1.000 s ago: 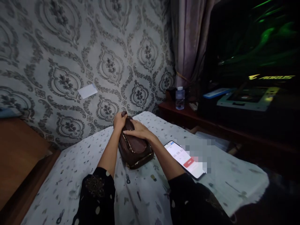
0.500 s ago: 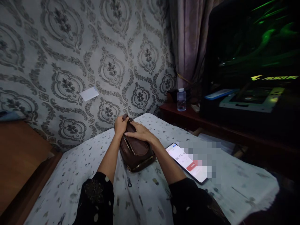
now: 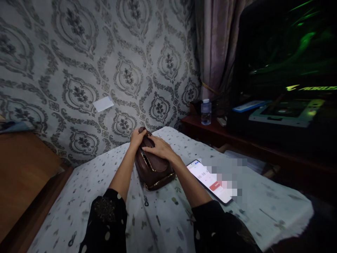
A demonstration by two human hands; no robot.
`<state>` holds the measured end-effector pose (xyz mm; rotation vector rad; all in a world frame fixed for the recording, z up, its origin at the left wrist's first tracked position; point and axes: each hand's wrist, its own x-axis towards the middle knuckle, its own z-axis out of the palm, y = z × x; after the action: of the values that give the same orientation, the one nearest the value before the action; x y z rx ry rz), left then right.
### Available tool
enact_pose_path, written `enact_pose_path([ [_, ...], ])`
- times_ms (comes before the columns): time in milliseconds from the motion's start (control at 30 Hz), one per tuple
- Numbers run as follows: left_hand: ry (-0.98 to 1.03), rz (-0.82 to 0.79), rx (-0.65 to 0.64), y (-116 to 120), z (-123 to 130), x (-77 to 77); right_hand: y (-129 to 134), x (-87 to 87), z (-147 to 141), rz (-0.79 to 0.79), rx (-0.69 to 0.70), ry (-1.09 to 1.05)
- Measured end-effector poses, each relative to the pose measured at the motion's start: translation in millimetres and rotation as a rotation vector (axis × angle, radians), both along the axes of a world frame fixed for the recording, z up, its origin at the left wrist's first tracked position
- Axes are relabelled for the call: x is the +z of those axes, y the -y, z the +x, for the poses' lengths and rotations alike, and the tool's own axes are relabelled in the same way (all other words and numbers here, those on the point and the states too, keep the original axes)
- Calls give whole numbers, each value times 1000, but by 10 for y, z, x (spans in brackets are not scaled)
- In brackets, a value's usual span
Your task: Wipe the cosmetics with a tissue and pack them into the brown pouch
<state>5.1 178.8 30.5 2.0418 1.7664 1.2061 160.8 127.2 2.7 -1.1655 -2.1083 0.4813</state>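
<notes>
A brown leather handbag (image 3: 155, 177) with gold zippers lies on the patterned white cloth. My left hand (image 3: 137, 137) is closed around its far upper end, thumb over the top by the strap or handle. Across the upper front, my right hand (image 3: 160, 148) grips the bag, its thumb toward the left and fingers bent at the far edge. Some of my fingertips are hidden against the leather. To the right of the bag lies a phone (image 3: 205, 177) with a lit timer screen, touched by neither hand.
The patterned cloth (image 3: 163, 225) runs up to the wallpapered wall (image 3: 129, 75). A clear bottle (image 3: 206, 114) stands on a dark red shelf (image 3: 189, 123) at the back right, near a large dark computer case (image 3: 263, 137). Wooden furniture (image 3: 23, 175) borders the left side.
The whole view has shifted slightly. Both hands stay on the bag, with the right hand's fingers and thumb in nearly the same place.
</notes>
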Motion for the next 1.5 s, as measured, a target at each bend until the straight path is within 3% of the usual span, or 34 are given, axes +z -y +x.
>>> enact_pose_path([
  [167,16,-9,-121,252,-37,-15,83,-34,6,15,-19,16],
  [333,59,61,-42,429,27,-117,137,-46,-10,-2,-52,-4],
  [600,109,130,40,406,126,-151,208,-5,-42,-23,-74,24],
  [900,111,157,65,349,5,-176,667,66,-4,-80,-95,144],
  [1167,-100,123,184,292,-318,7,666,31,-22,-87,-104,134],
  [1500,-299,51,258,361,-286,63,683,19,-18,-67,-112,112],
])
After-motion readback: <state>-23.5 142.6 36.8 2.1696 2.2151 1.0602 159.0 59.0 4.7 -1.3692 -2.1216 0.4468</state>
